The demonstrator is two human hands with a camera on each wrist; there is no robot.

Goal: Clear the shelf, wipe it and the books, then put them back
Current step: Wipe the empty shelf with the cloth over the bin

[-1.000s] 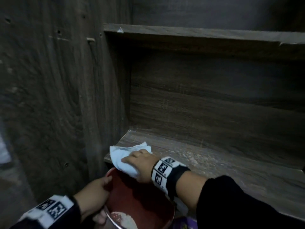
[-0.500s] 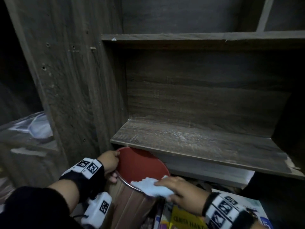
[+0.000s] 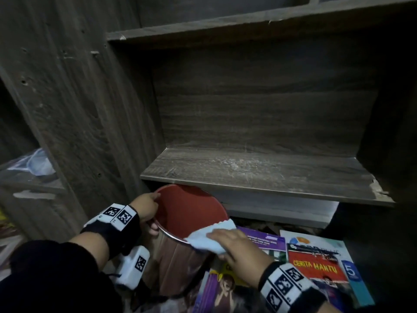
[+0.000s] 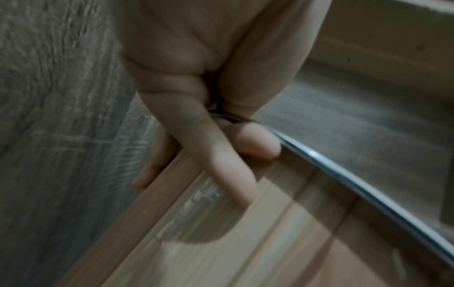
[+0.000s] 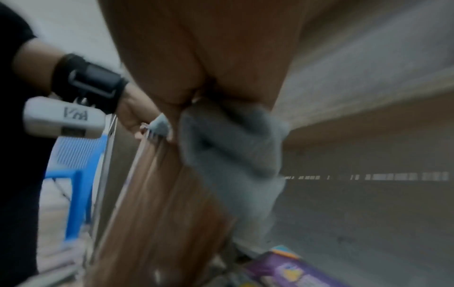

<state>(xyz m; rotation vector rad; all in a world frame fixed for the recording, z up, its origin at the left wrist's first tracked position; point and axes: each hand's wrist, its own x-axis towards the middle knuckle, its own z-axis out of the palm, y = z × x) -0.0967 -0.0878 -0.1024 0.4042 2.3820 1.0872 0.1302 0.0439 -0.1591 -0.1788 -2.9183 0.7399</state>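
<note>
Below shelf (image 3: 259,175), right hand (image 3: 239,251) holds cloth (image 3: 209,238) over bucket (image 3: 187,211)

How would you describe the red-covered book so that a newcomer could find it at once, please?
Look below the wooden shelf, at the books lying flat on the floor right of the red bin. The red-covered book alone bears yellow lettering, CERITA HANTU.

books (image 3: 320,269) partly hidden, wrist views blurred

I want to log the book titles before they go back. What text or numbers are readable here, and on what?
"CERITA HANTU": red book on the floor.
"5": blue edge of that book's cover.
Purple book: print too small to read.
Yellow book: title hidden by the right hand.
Wrist camera label: blurred.
</note>
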